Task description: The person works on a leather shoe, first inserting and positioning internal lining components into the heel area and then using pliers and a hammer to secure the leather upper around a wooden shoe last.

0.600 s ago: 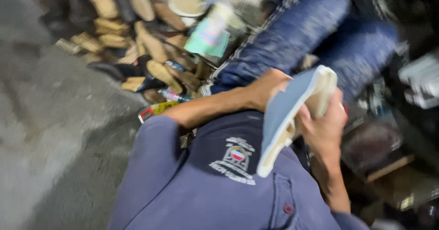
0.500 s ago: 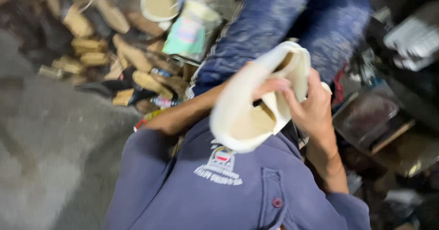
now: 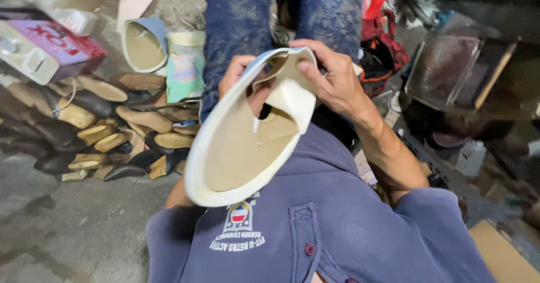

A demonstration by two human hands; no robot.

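Floor, upper left: flat rectangular box (image 3: 59,41), pink-red top, pale side. Beside the left knee: pale green and pink pouch (image 3: 185,64), upright among shoe lasts. Shirt chest: small crest badge (image 3: 239,214), red, white, blue. Lower right corner: brown cardboard (image 3: 500,255).

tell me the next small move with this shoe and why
Probably press the folded tongue flat into the shoe. The right hand pinches the rim by the tongue, the left hand backs the far side, and the tongue stands curled away from the insole.

A cream shoe upper (image 3: 242,148) with a blue outer side is held upturned above the lap, its tan lining exposed.
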